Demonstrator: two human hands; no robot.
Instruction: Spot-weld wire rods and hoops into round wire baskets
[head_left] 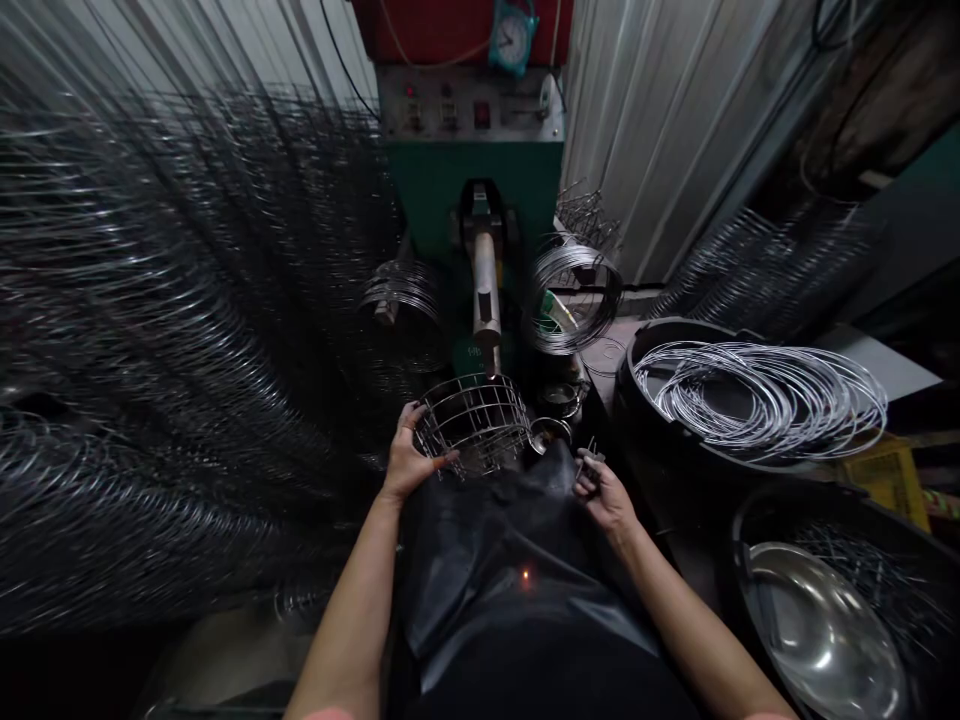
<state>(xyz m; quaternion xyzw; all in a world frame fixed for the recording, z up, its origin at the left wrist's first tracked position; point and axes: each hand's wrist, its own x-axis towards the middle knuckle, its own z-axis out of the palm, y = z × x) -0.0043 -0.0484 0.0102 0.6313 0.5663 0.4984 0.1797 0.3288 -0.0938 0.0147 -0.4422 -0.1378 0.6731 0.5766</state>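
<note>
My left hand (411, 455) is closed on the near left side of a round wire basket (480, 420). The basket's far rim sits under the tip of a spot welder's electrode arm (487, 300). Several short metal pieces, perhaps cut wires, stick out of my right hand (600, 490), which is closed beside the black apron (510, 540) over my lap. An orange spark (526, 575) glows in front of the apron. The green welding machine (427, 170) stands straight ahead.
Stacked wire rings (150, 300) crowd the left side. Wire coils hang on both sides of the welder, including a bright coil (577, 300). At right, a black tub (637, 350) carries wire hoops (765, 395); nearer stands another tub with a steel bowl (825, 630) and short wires.
</note>
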